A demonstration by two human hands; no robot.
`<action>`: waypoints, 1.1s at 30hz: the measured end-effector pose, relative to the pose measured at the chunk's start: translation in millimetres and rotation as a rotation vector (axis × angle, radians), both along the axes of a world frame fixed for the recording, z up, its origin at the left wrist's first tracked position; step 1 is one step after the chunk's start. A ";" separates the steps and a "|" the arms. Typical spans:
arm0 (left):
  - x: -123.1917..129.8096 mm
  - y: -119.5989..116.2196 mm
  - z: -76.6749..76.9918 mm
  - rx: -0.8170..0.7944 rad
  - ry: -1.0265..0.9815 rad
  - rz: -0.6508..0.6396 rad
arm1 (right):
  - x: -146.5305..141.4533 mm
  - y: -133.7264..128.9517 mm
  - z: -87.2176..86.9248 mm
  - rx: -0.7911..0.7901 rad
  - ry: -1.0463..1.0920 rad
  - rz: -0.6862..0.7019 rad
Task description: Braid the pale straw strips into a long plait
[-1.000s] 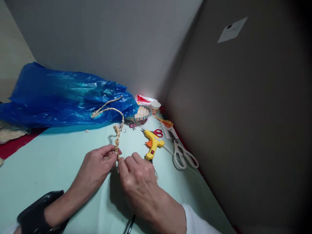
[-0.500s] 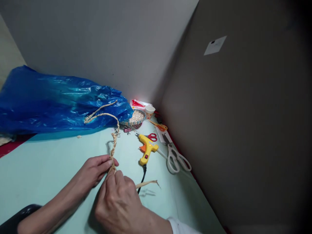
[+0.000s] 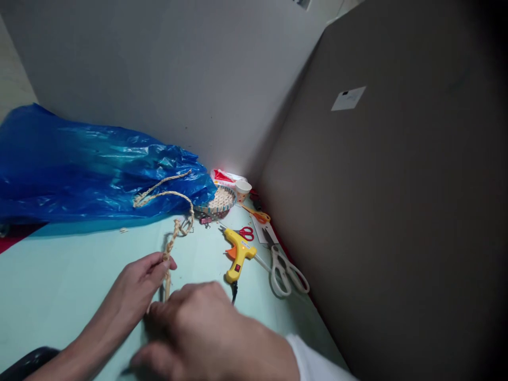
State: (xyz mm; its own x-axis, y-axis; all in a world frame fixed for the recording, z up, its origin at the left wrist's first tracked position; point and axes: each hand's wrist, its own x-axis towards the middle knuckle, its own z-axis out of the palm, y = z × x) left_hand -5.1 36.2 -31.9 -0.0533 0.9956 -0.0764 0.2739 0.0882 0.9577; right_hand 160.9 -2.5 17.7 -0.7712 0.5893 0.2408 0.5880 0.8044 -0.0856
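Observation:
My left hand (image 3: pixel 138 278) pinches a braided straw cord (image 3: pixel 171 244) between thumb and fingers. From the pinch the cord runs up the table, loops, and its far end rests against the blue plastic bag (image 3: pixel 99 169). Below the pinch, pale unbraided straw (image 3: pixel 167 284) reaches down and disappears behind my right hand (image 3: pixel 206 330). That hand is blurred by motion; its thumb and forefinger look spread apart, with no straw visible between them. Its other fingers are hidden.
Right of my hands lie a yellow glue gun (image 3: pixel 238 255), red-handled scissors (image 3: pixel 246 233), large white-handled scissors (image 3: pixel 282 272) and orange-handled scissors (image 3: pixel 260 216). A woven tray (image 3: pixel 222 199) and a paper cup (image 3: pixel 243 189) stand in the corner by the grey partitions (image 3: pixel 377 211).
Both hands and the near part of the cord have shifted left. My right hand has come away from the pinch and lower, its fingers spreading. The straw strand on its right is out of sight.

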 end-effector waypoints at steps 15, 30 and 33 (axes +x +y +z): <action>-0.4 -0.4 1.9 -0.073 -0.089 -0.018 | 17.4 130.1 -2.1 -0.031 -0.047 -0.597; -1.4 3.3 -1.2 -0.067 -0.132 0.135 | 29.3 109.2 4.6 -0.050 0.083 -0.553; 0.8 2.6 1.3 -0.074 -0.128 0.114 | 27.7 78.8 -0.7 -0.127 0.078 -0.479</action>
State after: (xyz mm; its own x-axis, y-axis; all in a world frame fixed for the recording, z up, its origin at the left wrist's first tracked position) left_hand -4.3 38.8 -30.6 -0.1506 0.9751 -0.1625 0.1344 0.1831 0.9739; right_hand 188.6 76.3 16.9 -0.3888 0.9014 0.1906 0.8768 0.4256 -0.2239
